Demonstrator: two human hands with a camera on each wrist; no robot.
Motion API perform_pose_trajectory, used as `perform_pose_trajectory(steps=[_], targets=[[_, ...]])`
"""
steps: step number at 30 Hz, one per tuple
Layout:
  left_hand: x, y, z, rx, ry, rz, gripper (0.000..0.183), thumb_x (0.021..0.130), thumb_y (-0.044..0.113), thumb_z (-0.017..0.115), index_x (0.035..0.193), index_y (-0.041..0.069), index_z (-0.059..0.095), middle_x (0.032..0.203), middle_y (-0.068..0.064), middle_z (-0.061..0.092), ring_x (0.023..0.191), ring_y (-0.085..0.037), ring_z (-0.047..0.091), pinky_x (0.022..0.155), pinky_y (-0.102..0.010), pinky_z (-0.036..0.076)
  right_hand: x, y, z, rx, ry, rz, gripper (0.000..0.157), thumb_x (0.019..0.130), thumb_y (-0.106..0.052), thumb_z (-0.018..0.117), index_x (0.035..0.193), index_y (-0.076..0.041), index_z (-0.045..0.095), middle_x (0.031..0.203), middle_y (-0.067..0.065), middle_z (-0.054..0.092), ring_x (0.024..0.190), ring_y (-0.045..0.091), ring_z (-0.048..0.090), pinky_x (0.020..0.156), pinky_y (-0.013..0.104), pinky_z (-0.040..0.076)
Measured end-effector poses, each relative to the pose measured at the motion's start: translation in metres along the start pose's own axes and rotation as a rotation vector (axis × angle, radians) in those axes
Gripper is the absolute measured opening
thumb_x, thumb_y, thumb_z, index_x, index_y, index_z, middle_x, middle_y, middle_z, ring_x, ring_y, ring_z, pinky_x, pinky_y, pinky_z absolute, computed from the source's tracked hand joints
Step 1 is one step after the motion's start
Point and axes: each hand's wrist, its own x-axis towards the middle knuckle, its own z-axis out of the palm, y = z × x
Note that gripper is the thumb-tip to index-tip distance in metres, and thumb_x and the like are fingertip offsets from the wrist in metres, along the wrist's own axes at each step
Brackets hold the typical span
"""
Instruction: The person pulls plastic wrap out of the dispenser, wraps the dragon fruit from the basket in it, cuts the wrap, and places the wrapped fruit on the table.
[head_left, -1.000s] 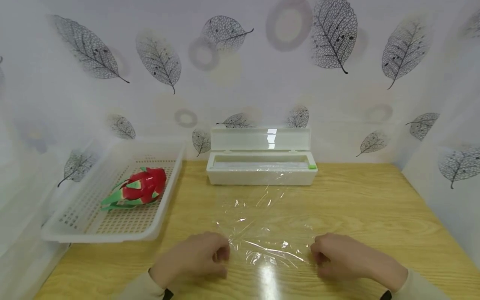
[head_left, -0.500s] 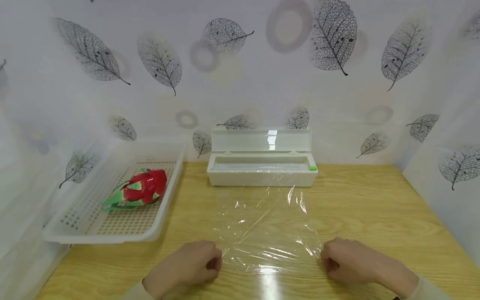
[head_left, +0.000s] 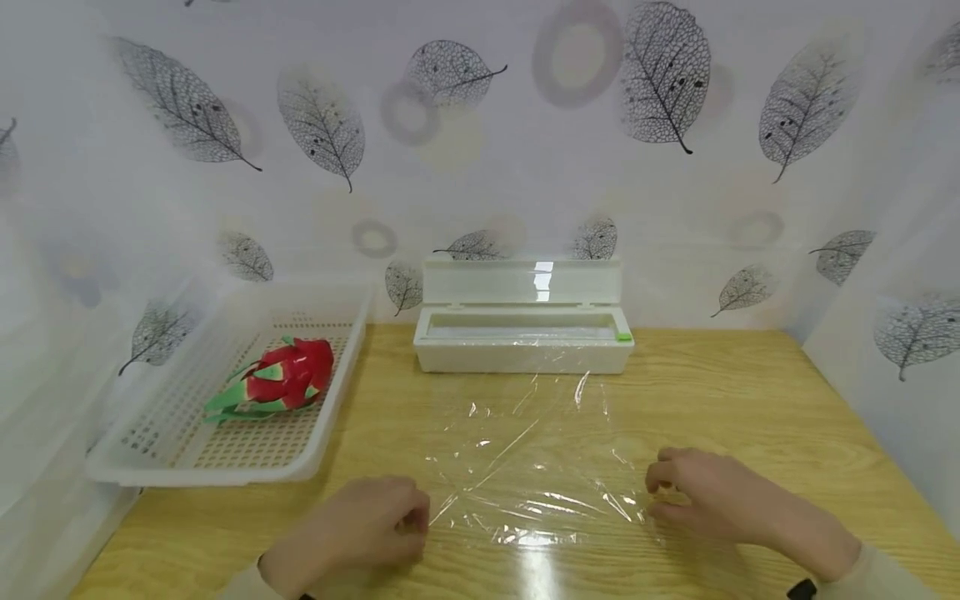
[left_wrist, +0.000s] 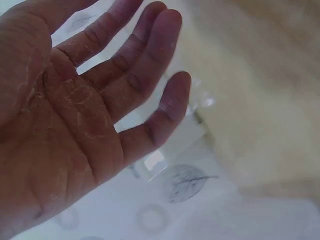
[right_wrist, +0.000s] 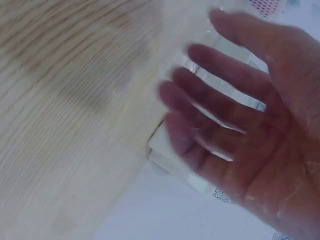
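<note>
A sheet of clear plastic wrap (head_left: 517, 467) stretches over the wooden table from a white wrap dispenser box (head_left: 525, 357), whose lid stands up at the back. My left hand (head_left: 360, 521) is beside the sheet's near left corner, fingers loosely bent and thumb apart from them. In the left wrist view its fingers (left_wrist: 135, 85) curve and spread, but the fingertip of the index finger is cut off. My right hand (head_left: 720, 496) is by the right edge, thumb and fingers parted. Its bent fingers (right_wrist: 200, 110) hold nothing in the right wrist view.
At the left, a white perforated basket (head_left: 300, 467) holds a red and green dragon fruit (head_left: 288, 375). A leaf-patterned white curtain (head_left: 480, 167) hangs behind and at both sides. A green slider (head_left: 623, 337) sits at the dispenser's right end.
Both hands drew the near corners of the plastic wrap apart and flattened it. My right hand has since parted its thumb from its fingers; my left hand moved left and loosened.
</note>
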Motion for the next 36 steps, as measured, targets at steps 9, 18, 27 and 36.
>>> perform_pose_trajectory(steps=[9, 18, 27, 36], targets=[[-0.014, 0.006, -0.068, -0.023, 0.159, 0.094, 0.004, 0.097, 0.029, 0.07, 0.099, 0.025, 0.067, 0.097, 0.016, 0.065, 0.087, -0.002, 0.063, 0.073, -0.022, 0.055, 0.024, 0.005, 0.012, -0.231, 0.258, -0.203, 0.039, 0.082, -0.031, 0.083, 0.117, -0.02, 0.07, 0.122, 0.006, 0.07, 0.103, 0.026, 0.07, 0.084, 0.046, 0.06], [-0.014, -0.031, -0.135, 0.101, 0.282, -0.069, 0.012, 0.098, 0.027, 0.069, 0.107, 0.022, 0.071, 0.103, 0.008, 0.069, 0.092, -0.01, 0.065, 0.079, -0.034, 0.057, 0.034, 0.007, 0.032, -0.246, 0.125, -0.127, 0.056, 0.086, -0.048, 0.075, 0.134, -0.021, 0.064, 0.145, 0.011, 0.06, 0.128, 0.03, 0.061, 0.095, 0.055, 0.055], [-0.014, -0.077, -0.164, 0.17, 0.375, -0.142, 0.026, 0.098, 0.021, 0.068, 0.121, 0.01, 0.068, 0.119, -0.011, 0.068, 0.107, -0.031, 0.066, 0.09, -0.054, 0.057, 0.035, 0.009, 0.036, -0.269, 0.104, -0.132, 0.054, 0.087, -0.051, 0.073, 0.13, -0.02, 0.066, 0.141, 0.007, 0.062, 0.125, 0.027, 0.063, 0.092, 0.052, 0.055], [-0.012, -0.106, -0.18, 0.158, 0.353, -0.196, 0.031, 0.1, 0.024, 0.064, 0.126, 0.008, 0.064, 0.127, -0.018, 0.064, 0.115, -0.037, 0.062, 0.094, -0.06, 0.054, 0.035, 0.009, 0.035, -0.263, 0.096, -0.126, 0.056, 0.087, -0.054, 0.072, 0.131, -0.021, 0.066, 0.141, 0.007, 0.062, 0.124, 0.027, 0.063, 0.091, 0.052, 0.055]])
